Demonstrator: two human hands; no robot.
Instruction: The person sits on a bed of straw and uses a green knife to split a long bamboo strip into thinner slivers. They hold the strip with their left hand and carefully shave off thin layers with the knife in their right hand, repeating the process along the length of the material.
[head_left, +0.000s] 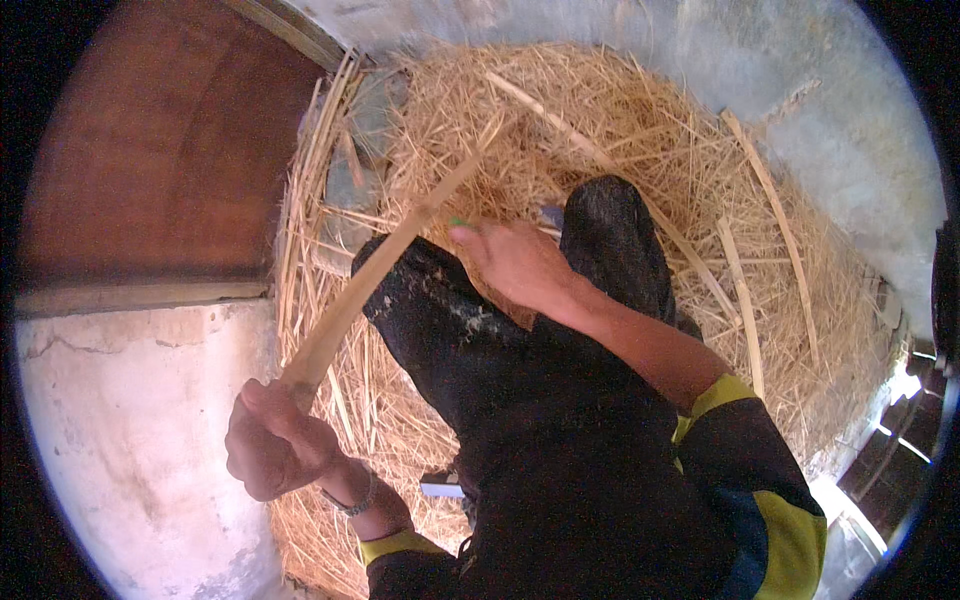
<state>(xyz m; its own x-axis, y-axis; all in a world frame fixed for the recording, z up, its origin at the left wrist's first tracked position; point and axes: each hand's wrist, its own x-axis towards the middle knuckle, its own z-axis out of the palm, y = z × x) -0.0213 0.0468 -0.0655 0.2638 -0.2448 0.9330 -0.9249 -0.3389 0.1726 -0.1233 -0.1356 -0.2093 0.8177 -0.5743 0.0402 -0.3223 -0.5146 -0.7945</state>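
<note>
My left hand [280,440] is closed around the near end of a long, flat bamboo strip [372,270]. The strip slants up and away to the right, passing over my left knee, and thins toward its far end. My right hand [512,262] is beside the strip, above and between my knees, with its fingers curled. A small green spot [458,222] shows at its thumb tip. Under that hand runs a brown edge [515,312]; whether the hand grips it cannot be made out, as the palm side is hidden.
Straw-like shavings [450,90] cover the floor around my legs. Loose bamboo strips [775,220] lie on them at the right, and several long ones [305,200] gather at the left. A brown panel [170,150] and pale walls [140,420] stand close by.
</note>
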